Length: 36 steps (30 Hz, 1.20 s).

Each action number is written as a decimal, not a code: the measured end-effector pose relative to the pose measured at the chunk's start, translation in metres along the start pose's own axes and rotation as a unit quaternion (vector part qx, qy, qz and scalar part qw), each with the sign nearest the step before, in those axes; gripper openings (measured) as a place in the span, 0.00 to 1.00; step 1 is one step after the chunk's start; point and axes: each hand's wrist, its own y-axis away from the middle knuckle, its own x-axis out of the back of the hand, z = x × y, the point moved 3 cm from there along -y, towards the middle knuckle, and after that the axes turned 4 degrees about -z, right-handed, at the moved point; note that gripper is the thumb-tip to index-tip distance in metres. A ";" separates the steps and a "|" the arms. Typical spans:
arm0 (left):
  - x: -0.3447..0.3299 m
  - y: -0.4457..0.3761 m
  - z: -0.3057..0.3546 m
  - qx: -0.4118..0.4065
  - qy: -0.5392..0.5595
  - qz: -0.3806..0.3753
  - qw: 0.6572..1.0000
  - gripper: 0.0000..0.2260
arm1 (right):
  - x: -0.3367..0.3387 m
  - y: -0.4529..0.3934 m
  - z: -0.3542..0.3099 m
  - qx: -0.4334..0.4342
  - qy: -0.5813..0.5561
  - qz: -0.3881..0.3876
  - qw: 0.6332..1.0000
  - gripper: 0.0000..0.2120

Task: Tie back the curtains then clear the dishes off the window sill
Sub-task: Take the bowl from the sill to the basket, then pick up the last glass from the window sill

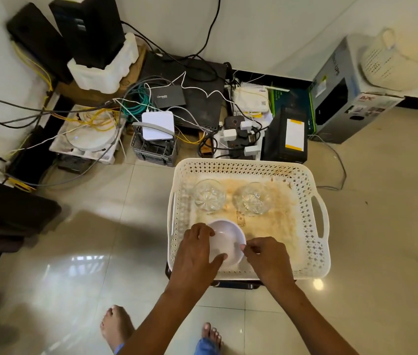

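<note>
Left hand [199, 248] curls round the near-left rim of the bowl [225, 243], thumb over its near edge and fingertips on the far-left edge. Right hand [266, 254] pinches the bowl's right rim between thumb and forefinger, so both hands grip the same dish from opposite sides. The bowl sits low in the near-left corner of the basket [315, 267]; whether it rests on the floor of the basket or hangs just above it, I cannot tell. It is round, with no long axis. Beyond the hands, 2 glasses stand upright at the far side: 1 glass [209, 196] straight ahead of the left hand, the other glass [252, 198] just beside it to the right. My guess is the bowl is being set down, and each hand then only has to let go.
</note>
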 end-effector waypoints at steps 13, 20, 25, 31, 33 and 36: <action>0.154 0.069 -0.086 0.073 -0.053 0.330 0.940 0.11 | -0.067 0.070 -0.186 0.462 0.145 0.163 0.860 0.16; 0.265 0.160 -0.255 0.299 -0.083 0.427 0.849 0.15 | -0.240 0.106 -0.340 0.636 0.231 0.037 0.735 0.21; 0.327 0.210 -0.358 0.386 -0.094 0.463 0.792 0.19 | -0.367 0.142 -0.431 0.702 0.230 -0.074 0.670 0.23; 0.387 0.238 -0.450 0.450 -0.100 0.489 0.741 0.20 | -0.482 0.184 -0.520 0.743 0.211 -0.164 0.614 0.24; 0.396 0.242 -0.471 0.475 -0.094 0.471 0.737 0.21 | -0.510 0.192 -0.538 0.742 0.220 -0.183 0.607 0.20; 0.404 0.246 -0.500 0.509 -0.069 0.445 0.734 0.21 | -0.552 0.195 -0.569 0.732 0.268 -0.181 0.599 0.22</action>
